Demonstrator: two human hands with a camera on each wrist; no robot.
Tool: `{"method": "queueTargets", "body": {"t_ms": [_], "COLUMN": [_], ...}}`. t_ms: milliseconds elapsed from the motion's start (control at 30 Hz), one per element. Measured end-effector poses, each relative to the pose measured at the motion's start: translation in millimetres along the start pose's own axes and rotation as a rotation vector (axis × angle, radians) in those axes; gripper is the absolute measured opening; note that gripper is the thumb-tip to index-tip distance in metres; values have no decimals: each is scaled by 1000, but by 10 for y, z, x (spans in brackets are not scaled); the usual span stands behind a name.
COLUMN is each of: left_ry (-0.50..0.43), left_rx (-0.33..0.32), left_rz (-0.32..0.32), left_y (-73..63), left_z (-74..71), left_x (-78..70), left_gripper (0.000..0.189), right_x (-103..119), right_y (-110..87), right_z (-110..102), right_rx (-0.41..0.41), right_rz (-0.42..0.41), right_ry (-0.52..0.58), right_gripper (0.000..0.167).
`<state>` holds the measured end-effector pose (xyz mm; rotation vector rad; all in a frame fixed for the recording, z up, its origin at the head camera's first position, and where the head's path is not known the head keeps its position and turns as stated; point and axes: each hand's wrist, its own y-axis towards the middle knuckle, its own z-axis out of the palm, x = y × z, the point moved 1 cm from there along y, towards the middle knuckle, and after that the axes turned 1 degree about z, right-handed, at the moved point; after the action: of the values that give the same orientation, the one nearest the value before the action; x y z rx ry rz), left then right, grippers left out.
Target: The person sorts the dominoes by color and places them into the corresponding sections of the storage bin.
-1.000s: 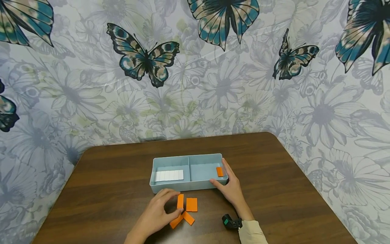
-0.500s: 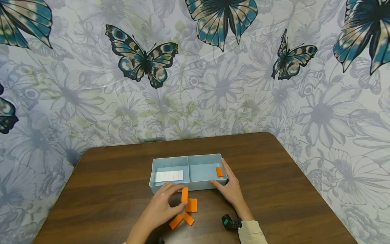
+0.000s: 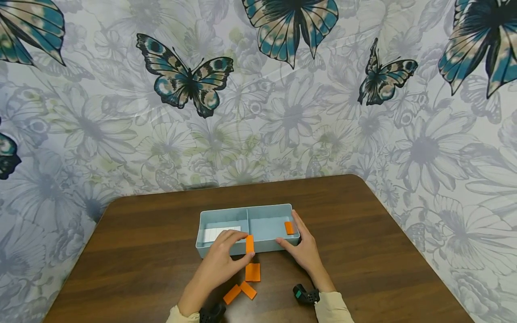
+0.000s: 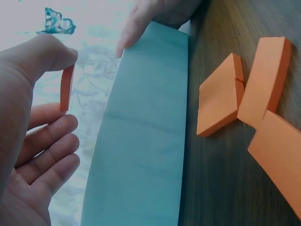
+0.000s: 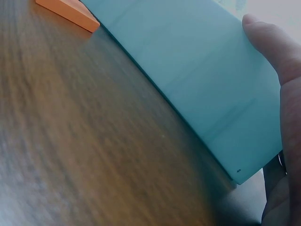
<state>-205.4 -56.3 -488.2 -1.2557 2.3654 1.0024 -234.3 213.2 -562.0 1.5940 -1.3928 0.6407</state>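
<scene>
Pinched upright at its ends between the thumb and forefinger of my left hand (image 3: 220, 259) is a flat orange block (image 3: 250, 243). In the head view it overlaps the front wall of a light-blue two-compartment box (image 3: 270, 246); the left wrist view has it held above the rim. My right hand (image 3: 305, 253) grips the box's right end, thumb at the front rim and fingers round the side. White blocks (image 3: 212, 234) line the left compartment, partly hidden by my left hand. One orange block (image 3: 289, 228) lies at the right end of the right compartment.
Several more orange blocks lie on the wooden table in front of the box: a side-by-side pair (image 3: 252, 272) and two slanted ones, a left block (image 3: 232, 294) and a right block (image 3: 248, 290). Behind the table (image 3: 383, 269) hangs a butterfly-patterned cloth (image 3: 291, 116).
My left hand has lifted the orange block off the table and carried it up and slightly right to the box's front wall. The right hand keeps its grip on the box.
</scene>
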Motion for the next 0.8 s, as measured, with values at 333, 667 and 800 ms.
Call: {"method": "queueTargets", "body": {"t_ms": [333, 667, 800], "left_ry": [-23, -35, -34], "left_rx": [-12, 10, 30], "left_rz": [-36, -55, -60], "left_y": [134, 249, 287], "left_z": [96, 163, 185], "left_x": [-8, 31, 37], "left_gripper": [41, 41, 42], "right_x": [20, 23, 53], "right_y": [4, 3, 1], "right_z": [-8, -12, -15], "right_rx": [8, 6, 4], "right_rz": [15, 0, -5], "right_ry": [18, 22, 38], "right_gripper": [95, 94, 94]}}
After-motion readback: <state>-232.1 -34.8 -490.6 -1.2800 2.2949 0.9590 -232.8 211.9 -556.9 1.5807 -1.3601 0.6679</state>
